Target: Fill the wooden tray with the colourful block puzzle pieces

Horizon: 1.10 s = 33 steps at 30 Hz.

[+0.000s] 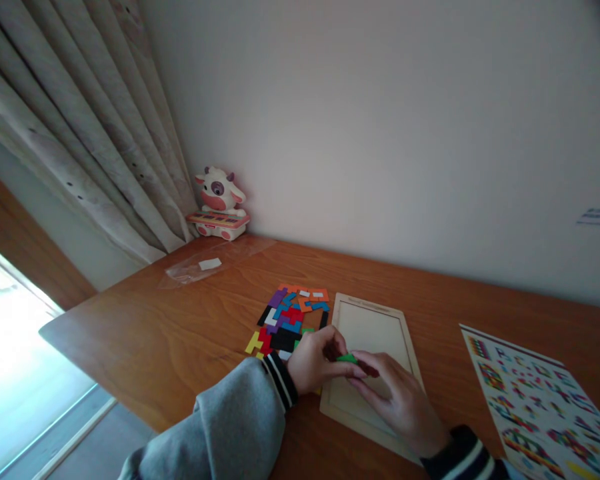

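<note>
A small green puzzle piece (347, 359) is pinched between the fingers of both hands, over the wooden puzzle tray (375, 327). My left hand (315, 360) grips it from the left, thumb toward me. From the right, my right hand (397, 393) closes its thumb and fingertips around the other end; a dark red bit shows there, its kind unclear. The tray's pale recess holds no pieces where it is visible. Left of it lie flat coloured puzzle pieces (291, 317) in red, blue, black, purple, yellow and orange, partly hidden by my left hand.
A printed pattern sheet (540, 400) lies at the right of the wooden table (180, 347). At the back left are a clear plastic bag (187, 270) with a white label and a cow toy with a keyboard (220, 207). A curtain (105, 133) hangs beside the table's left edge.
</note>
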Motion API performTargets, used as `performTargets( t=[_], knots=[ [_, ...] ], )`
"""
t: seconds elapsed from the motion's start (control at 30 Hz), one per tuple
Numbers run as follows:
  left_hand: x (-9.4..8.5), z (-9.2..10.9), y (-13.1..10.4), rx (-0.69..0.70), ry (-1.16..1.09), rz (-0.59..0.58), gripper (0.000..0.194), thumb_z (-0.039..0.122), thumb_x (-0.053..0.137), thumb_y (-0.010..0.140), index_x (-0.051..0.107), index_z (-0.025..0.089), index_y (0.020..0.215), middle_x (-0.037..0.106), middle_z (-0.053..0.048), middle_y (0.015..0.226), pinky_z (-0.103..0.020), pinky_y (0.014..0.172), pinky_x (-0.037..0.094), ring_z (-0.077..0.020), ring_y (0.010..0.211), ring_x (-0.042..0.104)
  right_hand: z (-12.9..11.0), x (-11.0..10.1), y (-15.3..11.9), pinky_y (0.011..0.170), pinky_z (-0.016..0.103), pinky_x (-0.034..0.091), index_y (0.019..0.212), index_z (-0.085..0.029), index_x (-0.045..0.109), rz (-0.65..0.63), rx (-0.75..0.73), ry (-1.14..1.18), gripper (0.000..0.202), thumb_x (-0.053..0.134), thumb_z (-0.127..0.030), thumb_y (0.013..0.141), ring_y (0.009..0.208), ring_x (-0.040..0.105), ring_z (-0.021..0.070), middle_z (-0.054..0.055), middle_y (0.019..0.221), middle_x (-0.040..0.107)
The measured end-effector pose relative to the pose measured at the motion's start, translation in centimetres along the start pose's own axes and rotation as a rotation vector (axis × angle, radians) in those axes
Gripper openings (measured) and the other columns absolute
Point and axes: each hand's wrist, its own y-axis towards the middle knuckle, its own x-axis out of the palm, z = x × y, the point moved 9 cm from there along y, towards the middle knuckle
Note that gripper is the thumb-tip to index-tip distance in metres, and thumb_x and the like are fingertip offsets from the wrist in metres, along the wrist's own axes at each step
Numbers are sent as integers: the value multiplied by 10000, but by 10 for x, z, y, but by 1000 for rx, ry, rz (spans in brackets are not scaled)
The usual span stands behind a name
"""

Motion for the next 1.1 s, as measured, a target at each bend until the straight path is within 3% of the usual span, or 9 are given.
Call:
performTargets(
  t=[0.3, 0.43, 0.6, 0.73, 0.83, 1.1],
  knots=[
    [5, -9, 2, -53, -114, -55, 573, 540, 877, 536, 534, 144, 771, 532, 39, 664, -208, 547, 350, -80, 588, 449, -8, 8, 1, 852, 305, 585, 1446, -306, 394, -61, -44, 67, 519, 526, -169, 963, 980, 675, 176, 55, 1103, 683],
    [6, -6, 2, -53, -126, -74, 590, 528, 889, 516, 528, 145, 782, 538, 36, 672, -208, 555, 362, -84, 597, 459, -8, 8, 2, 865, 325, 582, 1379, -287, 474, -68, -2, 42, 451, 531, -160, 950, 990, 671, 191, 63, 1104, 679],
    [4, 0, 2, -15, -28, -82, 537, 520, 845, 626, 561, 142, 881, 603, -10, 774, -228, 599, 412, -111, 651, 528, 3, 4, -2, 792, 329, 591, 1228, -260, 531, 6, 94, 25, 291, 553, -213, 942, 901, 686, 193, 56, 1043, 694],
    [-8, 15, 3, 108, 113, 32, 408, 524, 678, 829, 598, 144, 955, 610, -46, 871, -255, 691, 440, -139, 757, 548, 18, 2, -6, 680, 319, 582, 1140, -244, 546, 56, 204, -7, 210, 574, -281, 935, 726, 668, 179, 34, 903, 692],
    [-20, 16, 5, 103, 77, 146, 389, 540, 519, 931, 581, 157, 951, 599, -44, 873, -264, 721, 450, -144, 775, 552, 23, 7, -7, 689, 330, 577, 1115, -236, 553, 18, 239, -1, 186, 560, -305, 942, 719, 665, 183, 42, 893, 690],
    [-44, 1, 9, -4, -140, 387, 449, 610, 504, 901, 620, 177, 882, 631, -49, 898, -280, 812, 445, -172, 869, 571, 25, 14, -10, 711, 351, 566, 1089, -239, 590, -54, 277, -28, 175, 552, -309, 934, 752, 666, 197, 47, 900, 696]
  ],
)
